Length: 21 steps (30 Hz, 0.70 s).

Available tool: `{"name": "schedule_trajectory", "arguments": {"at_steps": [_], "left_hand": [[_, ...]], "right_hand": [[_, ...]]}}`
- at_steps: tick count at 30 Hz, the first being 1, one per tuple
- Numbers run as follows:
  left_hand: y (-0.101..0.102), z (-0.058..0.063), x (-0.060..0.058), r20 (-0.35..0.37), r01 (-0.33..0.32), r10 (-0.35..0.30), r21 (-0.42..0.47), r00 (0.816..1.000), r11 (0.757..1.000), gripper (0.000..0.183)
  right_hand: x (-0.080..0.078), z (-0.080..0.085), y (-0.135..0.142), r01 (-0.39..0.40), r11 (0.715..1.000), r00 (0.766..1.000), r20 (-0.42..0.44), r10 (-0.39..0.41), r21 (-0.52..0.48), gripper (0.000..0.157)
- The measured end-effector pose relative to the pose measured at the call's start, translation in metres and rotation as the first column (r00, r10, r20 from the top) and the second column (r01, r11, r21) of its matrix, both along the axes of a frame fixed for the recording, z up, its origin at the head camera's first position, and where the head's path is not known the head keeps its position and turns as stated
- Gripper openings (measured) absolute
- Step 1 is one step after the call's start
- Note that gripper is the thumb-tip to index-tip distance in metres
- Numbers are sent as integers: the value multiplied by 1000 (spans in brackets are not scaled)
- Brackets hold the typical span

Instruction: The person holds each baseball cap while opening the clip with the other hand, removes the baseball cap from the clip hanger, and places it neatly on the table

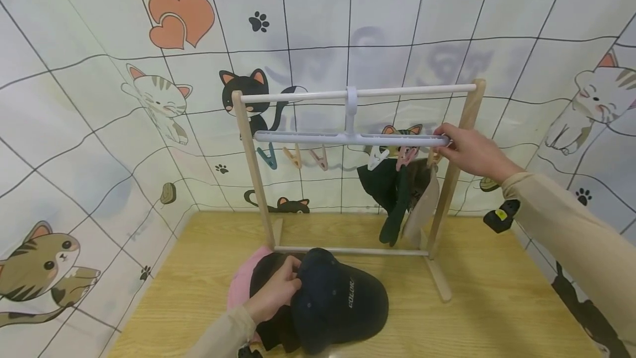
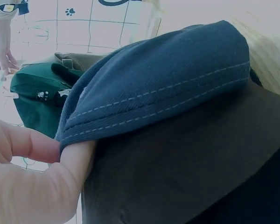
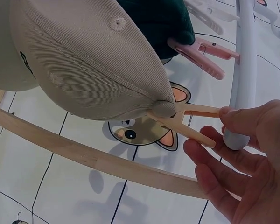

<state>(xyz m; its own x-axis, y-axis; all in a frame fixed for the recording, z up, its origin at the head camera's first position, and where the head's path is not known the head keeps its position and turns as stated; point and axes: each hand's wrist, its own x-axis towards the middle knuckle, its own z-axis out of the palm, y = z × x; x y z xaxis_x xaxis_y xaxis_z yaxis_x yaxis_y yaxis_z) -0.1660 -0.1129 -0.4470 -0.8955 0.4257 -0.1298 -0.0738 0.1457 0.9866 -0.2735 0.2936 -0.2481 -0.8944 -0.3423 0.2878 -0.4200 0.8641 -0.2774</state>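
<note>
A navy baseball cap [image 1: 343, 297] with light lettering lies at the front of the table. My left hand [image 1: 278, 291] pinches its edge between thumb and finger; the left wrist view shows the thumb [image 2: 77, 163] under the stitched rim. Beneath and beside it are a dark cap [image 1: 265, 269] and a pink cap [image 1: 243, 280]. My right hand [image 1: 472, 151] grips the right end of the white clip hanger [image 1: 303, 137], its thumb by the peach clip [image 3: 186, 126]. From that clip hangs a beige cap [image 3: 98, 60]; a dark green cap [image 1: 380, 184] hangs beside it.
A wooden rack [image 1: 255, 175] carries the hanger on its top rail [image 1: 417, 91]. Teal [image 1: 268, 156], orange [image 1: 293, 156] and pink [image 1: 320, 158] clips hang bare on the left half. A cat-printed wall covering surrounds the wooden table [image 1: 164, 303].
</note>
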Motion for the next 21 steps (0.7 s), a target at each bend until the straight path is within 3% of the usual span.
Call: {"name": "schedule_trajectory", "arguments": {"at_steps": [7,11,14,18,21], "left_hand": [[-1,6,0,-105,-30,17,-130,994,991,28],[0,10,-4,-181,-11,-24,-188,983,982,37],[-1,10,-7,-288,1,-83,-275,954,962,41],[-2,9,-9,-411,-56,-122,-395,903,917,39],[-3,9,-10,-448,-103,-108,-421,887,901,36]], "right_hand": [[-1,0,-2,7,1000,1000,0,-7,5,28],[0,0,-1,8,1000,1000,-4,-8,8,28],[0,0,-2,6,1000,1000,-4,-6,8,28],[0,0,-1,0,1000,1000,-6,1,9,28],[0,0,-1,-3,1000,1000,-9,4,11,28]]}}
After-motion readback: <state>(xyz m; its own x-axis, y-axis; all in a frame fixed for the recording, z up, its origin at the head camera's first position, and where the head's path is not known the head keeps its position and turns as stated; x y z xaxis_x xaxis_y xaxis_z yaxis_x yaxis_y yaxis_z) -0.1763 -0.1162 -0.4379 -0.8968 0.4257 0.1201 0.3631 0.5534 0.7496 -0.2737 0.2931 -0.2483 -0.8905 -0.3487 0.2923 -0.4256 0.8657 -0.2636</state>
